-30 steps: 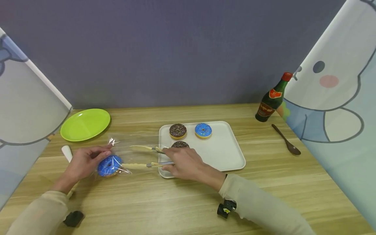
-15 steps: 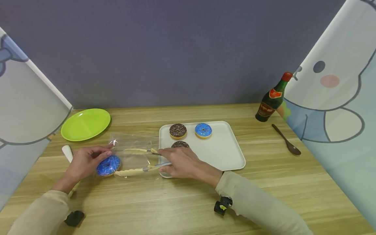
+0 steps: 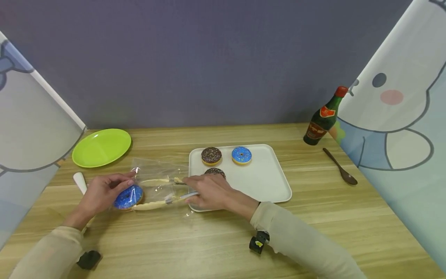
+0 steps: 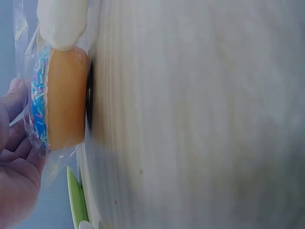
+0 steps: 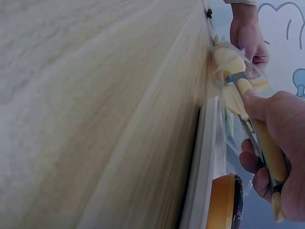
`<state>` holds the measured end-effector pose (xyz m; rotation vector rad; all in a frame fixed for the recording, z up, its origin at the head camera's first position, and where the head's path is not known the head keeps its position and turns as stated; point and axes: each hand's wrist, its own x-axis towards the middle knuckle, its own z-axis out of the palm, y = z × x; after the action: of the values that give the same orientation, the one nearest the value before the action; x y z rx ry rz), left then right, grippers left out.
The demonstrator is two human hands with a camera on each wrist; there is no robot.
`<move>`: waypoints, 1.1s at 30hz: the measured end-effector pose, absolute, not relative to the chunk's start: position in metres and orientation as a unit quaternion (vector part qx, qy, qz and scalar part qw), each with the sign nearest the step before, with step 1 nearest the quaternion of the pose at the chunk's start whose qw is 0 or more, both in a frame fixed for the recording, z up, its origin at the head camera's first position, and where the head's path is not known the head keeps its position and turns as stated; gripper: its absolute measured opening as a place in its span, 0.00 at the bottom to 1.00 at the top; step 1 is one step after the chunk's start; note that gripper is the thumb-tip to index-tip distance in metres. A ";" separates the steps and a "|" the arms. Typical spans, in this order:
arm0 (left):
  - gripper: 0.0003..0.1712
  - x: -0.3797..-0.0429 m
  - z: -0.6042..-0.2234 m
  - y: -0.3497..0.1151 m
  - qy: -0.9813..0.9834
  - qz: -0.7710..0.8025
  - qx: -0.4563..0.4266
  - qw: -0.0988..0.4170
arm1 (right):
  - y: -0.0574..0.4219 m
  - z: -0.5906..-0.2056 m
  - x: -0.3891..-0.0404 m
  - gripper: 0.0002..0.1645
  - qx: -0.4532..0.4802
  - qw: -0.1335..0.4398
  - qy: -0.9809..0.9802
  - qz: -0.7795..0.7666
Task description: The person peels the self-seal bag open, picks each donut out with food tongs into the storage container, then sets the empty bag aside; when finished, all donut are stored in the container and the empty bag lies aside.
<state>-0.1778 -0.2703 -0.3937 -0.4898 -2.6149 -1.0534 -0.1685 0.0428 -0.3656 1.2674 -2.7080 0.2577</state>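
Observation:
My left hand (image 3: 104, 193) pinches the edge of a clear plastic bag (image 3: 156, 170) at the left of the table. A doughnut (image 3: 127, 198) with blue icing and sprinkles lies inside it; the left wrist view shows its plain orange side (image 4: 66, 100). My right hand (image 3: 212, 192) grips a pair of food tongs (image 5: 267, 143) with cream-coloured arms. The tongs reach into the bag's mouth, their front tip right against the doughnut, the two arms spread apart. Part of a chocolate doughnut (image 3: 215, 171) is hidden behind my right hand.
A white tray (image 3: 258, 182) holds another chocolate doughnut (image 3: 211, 155) and a blue doughnut (image 3: 241, 155). Behind my left hand is a green plate (image 3: 102, 148), with a white handle (image 3: 79, 182) beside the hand. A bottle (image 3: 322, 120) and wooden spoon (image 3: 341, 168) are at the right.
My right hand has moved left, sliding the tongs deeper into the bag until their tips are by the blue doughnut. The left hand has stayed nearly still.

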 end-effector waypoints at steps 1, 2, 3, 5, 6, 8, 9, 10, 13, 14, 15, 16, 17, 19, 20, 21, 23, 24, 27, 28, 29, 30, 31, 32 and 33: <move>0.02 -0.178 -0.394 -0.270 -0.904 -0.365 -0.172 0.140 | 0.043 -0.366 -0.169 0.34 0.422 0.070 -0.900 0.088; 0.02 -0.178 -0.394 -0.270 -0.903 -0.365 -0.175 0.142 | 0.042 -0.366 -0.169 0.34 0.422 0.067 -0.899 0.091; 0.02 -0.178 -0.394 -0.270 -0.903 -0.365 -0.176 0.143 | 0.042 -0.367 -0.169 0.34 0.423 0.063 -0.899 0.092; 0.02 -0.178 -0.394 -0.269 -0.902 -0.367 -0.178 0.144 | 0.041 -0.367 -0.169 0.34 0.422 0.056 -0.900 0.093; 0.02 -0.178 -0.394 -0.269 -0.901 -0.368 -0.178 0.144 | 0.041 -0.368 -0.169 0.34 0.421 0.053 -0.901 0.092; 0.02 -0.177 -0.395 -0.269 -0.902 -0.369 -0.175 0.142 | 0.040 -0.368 -0.169 0.34 0.420 0.048 -0.902 0.089; 0.02 -0.177 -0.394 -0.269 -0.903 -0.367 -0.172 0.140 | 0.040 -0.369 -0.169 0.34 0.419 0.048 -0.902 0.087; 0.01 -0.177 -0.394 -0.269 -0.905 -0.365 -0.170 0.139 | 0.039 -0.369 -0.169 0.34 0.419 0.048 -0.903 0.085; 0.02 -0.176 -0.394 -0.270 -0.908 -0.361 -0.167 0.133 | 0.039 -0.370 -0.167 0.34 0.416 0.050 -0.904 0.080; 0.02 -0.176 -0.393 -0.270 -0.909 -0.358 -0.167 0.133 | 0.039 -0.370 -0.166 0.33 0.416 0.052 -0.905 0.079; 0.02 -0.176 -0.393 -0.270 -0.910 -0.354 -0.167 0.135 | 0.039 -0.370 -0.166 0.33 0.415 0.053 -0.905 0.079; 0.03 -0.176 -0.393 -0.271 -0.911 -0.352 -0.167 0.136 | 0.040 -0.369 -0.165 0.33 0.414 0.055 -0.905 0.079; 0.02 -0.176 -0.392 -0.271 -0.911 -0.351 -0.167 0.136 | 0.040 -0.369 -0.164 0.33 0.414 0.057 -0.905 0.078; 0.02 -0.175 -0.392 -0.272 -0.912 -0.348 -0.166 0.140 | 0.041 -0.368 -0.163 0.33 0.412 0.063 -0.906 0.076; 0.02 -0.175 -0.392 -0.273 -0.912 -0.347 -0.165 0.141 | 0.042 -0.368 -0.163 0.33 0.411 0.067 -0.906 0.074; 0.02 -0.175 -0.392 -0.273 -0.911 -0.349 -0.164 0.143 | 0.043 -0.367 -0.163 0.33 0.409 0.070 -0.907 0.074; 0.02 -0.175 -0.392 -0.274 -0.909 -0.354 -0.166 0.144 | 0.046 -0.366 -0.162 0.34 0.405 0.076 -0.908 0.074; 0.02 -0.175 -0.393 -0.274 -0.907 -0.357 -0.168 0.146 | 0.048 -0.365 -0.162 0.34 0.403 0.080 -0.909 0.075; 0.01 -0.175 -0.393 -0.275 -0.902 -0.362 -0.177 0.152 | 0.053 -0.364 -0.160 0.34 0.395 0.084 -0.911 0.078; 0.02 -0.176 -0.393 -0.276 -0.901 -0.364 -0.179 0.154 | 0.056 -0.363 -0.160 0.34 0.393 0.084 -0.912 0.078; 0.02 -0.176 -0.393 -0.276 -0.900 -0.365 -0.179 0.156 | 0.058 -0.363 -0.159 0.33 0.391 0.083 -0.913 0.077; 0.02 -0.177 -0.393 -0.276 -0.901 -0.363 -0.179 0.159 | 0.060 -0.362 -0.158 0.33 0.388 0.082 -0.915 0.077; 0.02 -0.177 -0.393 -0.277 -0.901 -0.362 -0.177 0.160 | 0.063 -0.362 -0.158 0.33 0.386 0.080 -0.916 0.075; 0.02 -0.177 -0.393 -0.277 -0.902 -0.361 -0.173 0.159 | 0.065 -0.362 -0.157 0.33 0.385 0.080 -0.917 0.074; 0.02 -0.177 -0.393 -0.278 -0.904 -0.361 -0.168 0.159 | 0.067 -0.362 -0.156 0.33 0.383 0.079 -0.917 0.073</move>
<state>-0.1767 -0.2778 -0.3927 -0.4808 -2.5838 -1.0311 -0.1564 0.0673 -0.3618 1.1467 -2.7453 0.2196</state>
